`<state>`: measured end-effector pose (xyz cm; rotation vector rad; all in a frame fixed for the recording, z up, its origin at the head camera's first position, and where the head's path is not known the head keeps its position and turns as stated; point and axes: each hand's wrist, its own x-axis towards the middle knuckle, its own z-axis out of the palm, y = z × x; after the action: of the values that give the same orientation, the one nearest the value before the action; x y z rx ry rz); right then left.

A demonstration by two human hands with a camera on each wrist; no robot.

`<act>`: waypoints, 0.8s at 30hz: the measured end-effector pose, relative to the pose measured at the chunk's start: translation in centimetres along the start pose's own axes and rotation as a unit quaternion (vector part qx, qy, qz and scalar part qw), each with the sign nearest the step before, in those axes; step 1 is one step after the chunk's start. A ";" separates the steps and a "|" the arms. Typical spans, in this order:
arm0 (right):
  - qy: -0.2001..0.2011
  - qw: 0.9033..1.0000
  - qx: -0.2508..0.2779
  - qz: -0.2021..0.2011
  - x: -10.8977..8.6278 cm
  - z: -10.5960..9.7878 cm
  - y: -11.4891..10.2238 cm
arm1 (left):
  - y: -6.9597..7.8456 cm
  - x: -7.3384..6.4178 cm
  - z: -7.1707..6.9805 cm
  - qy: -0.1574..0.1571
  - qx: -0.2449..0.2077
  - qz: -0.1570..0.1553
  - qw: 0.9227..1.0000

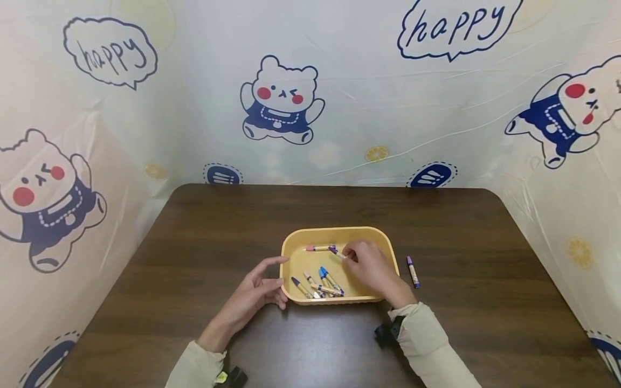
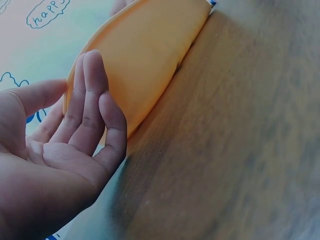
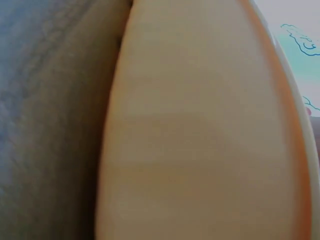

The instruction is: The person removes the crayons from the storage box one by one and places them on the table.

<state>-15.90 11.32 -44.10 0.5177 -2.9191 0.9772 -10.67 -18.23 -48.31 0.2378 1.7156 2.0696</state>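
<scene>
A yellow tray lies on the table with several crayons in it. Over its right half my right hand reaches in, thumb and fingers pinching a purple-tipped crayon. A pink-tipped crayon lies just left of that one, near the back wall. Toward the front left is a loose heap of crayons, among them a blue one and a dark blue one. My left hand rests at the tray's left side, its fingers loosely extended against the rim and outer wall.
One purple crayon lies on the brown table outside the tray, to its right. A printed curtain with bear figures rises behind the table and along both sides. The tray's outer wall fills most of the right wrist view.
</scene>
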 end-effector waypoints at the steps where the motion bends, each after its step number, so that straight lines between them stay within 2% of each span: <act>1: 0.000 1.000 0.000 0.001 0.0 -0.2 0.0 | 0.0 0.0 0.0 0.000 0.000 -0.001 1.000; 11: 0.014 1.000 -0.009 -0.026 -0.4 -2.3 -0.2 | -0.1 -0.1 -0.1 0.004 0.003 -0.008 1.000; 19: 0.042 0.999 0.010 -0.012 -2.0 -3.8 1.6 | 0.0 -0.1 -0.1 0.004 0.003 -0.010 1.000; 24: 0.063 0.997 0.027 -0.018 -3.3 -4.8 2.7 | 0.1 -0.1 0.0 0.007 0.004 -0.011 1.000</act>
<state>-14.08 17.15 -42.16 0.4899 -2.7702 1.0463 -10.61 -18.32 -48.21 0.2067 1.7284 2.0542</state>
